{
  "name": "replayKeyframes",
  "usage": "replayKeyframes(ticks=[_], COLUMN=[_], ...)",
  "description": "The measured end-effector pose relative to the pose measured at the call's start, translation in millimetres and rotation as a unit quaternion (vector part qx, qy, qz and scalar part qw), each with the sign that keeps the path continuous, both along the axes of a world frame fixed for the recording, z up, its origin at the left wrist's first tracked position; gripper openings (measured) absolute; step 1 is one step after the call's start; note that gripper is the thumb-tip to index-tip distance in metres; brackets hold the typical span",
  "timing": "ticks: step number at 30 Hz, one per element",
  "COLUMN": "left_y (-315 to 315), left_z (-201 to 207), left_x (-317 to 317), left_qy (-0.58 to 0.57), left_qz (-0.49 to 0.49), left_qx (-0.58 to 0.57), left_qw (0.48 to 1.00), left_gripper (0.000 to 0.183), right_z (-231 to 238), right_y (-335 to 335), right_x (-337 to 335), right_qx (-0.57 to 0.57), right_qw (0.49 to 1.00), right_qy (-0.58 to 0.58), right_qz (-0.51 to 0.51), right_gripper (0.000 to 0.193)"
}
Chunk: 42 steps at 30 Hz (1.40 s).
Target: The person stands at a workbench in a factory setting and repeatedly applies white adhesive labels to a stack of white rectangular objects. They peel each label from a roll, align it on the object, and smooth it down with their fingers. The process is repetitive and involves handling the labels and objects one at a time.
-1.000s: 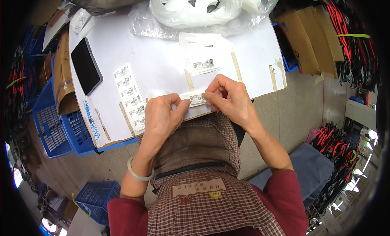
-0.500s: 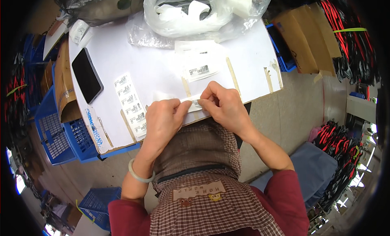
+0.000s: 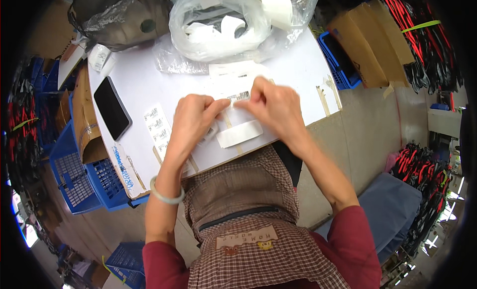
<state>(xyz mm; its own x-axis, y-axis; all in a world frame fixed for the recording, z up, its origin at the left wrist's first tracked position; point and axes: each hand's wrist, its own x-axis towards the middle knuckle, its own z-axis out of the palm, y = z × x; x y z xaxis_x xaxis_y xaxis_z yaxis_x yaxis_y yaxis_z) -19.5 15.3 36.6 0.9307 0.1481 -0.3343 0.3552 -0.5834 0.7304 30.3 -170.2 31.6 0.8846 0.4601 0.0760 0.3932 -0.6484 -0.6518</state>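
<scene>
My left hand [image 3: 191,121] and my right hand [image 3: 275,107] meet over the white board [image 3: 298,75], fingertips pinching a small barcode label [image 3: 239,96] between them. Just below the fingers lies a white backing strip [image 3: 240,134], partly under my left hand. A strip of several barcode labels [image 3: 157,127] lies to the left of my left hand. A pale bangle [image 3: 165,197] rings my left wrist.
A black phone [image 3: 112,107] lies on the board's left side. Clear plastic bags [image 3: 218,23] with white contents and a dark bag [image 3: 121,13] crowd the far edge. Blue crates [image 3: 79,177] stand left, cardboard boxes [image 3: 370,45] and red-black gloves [image 3: 422,40] right.
Both hands have moved a little away from me across the board with the label pinched between them. The white backing strip now lies uncovered below the fingers.
</scene>
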Motion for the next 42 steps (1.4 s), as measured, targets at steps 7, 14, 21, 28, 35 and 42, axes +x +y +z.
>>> replayKeyframes(ticks=[7, 14, 21, 28, 35, 42], left_y=[12.0, 2.4, 20.8, -3.1, -13.8, -14.4], left_z=[33.5, 29.8, -1.6, -7.5, -19.7, -14.8], left_x=[-54.1, -87.5, -108.5, -75.9, -66.4, -64.2], left_qy=[-0.016, -0.009, 0.051, 0.07, 0.036, 0.055], left_qz=[0.013, 0.062, 0.136, 0.02, 0.029, 0.012], left_qx=[-0.357, -0.361, -0.295, -0.098, -0.012, 0.01], left_qw=[0.934, 0.931, 0.944, 0.993, 0.999, 0.998], left_gripper=[0.031, 0.015, 0.016, 0.026, 0.039, 0.034], right_z=[4.8, 8.9, 20.3, 10.1, -3.0, -4.5], right_y=[11.3, 0.9, -35.1, -17.1, -14.6, -11.2], right_x=[-50.4, -65.8, -32.7, -35.6, -40.7, -39.4], right_qx=[0.289, 0.332, 0.365, 0.17, 0.143, 0.128], right_qw=[0.95, 0.932, 0.857, 0.909, 0.927, 0.938], right_qy=[0.055, 0.113, 0.359, 0.38, 0.346, 0.323], right_qz=[0.107, 0.09, -0.059, -0.005, -0.002, -0.005], right_gripper=[0.018, 0.013, 0.008, 0.01, 0.01, 0.012])
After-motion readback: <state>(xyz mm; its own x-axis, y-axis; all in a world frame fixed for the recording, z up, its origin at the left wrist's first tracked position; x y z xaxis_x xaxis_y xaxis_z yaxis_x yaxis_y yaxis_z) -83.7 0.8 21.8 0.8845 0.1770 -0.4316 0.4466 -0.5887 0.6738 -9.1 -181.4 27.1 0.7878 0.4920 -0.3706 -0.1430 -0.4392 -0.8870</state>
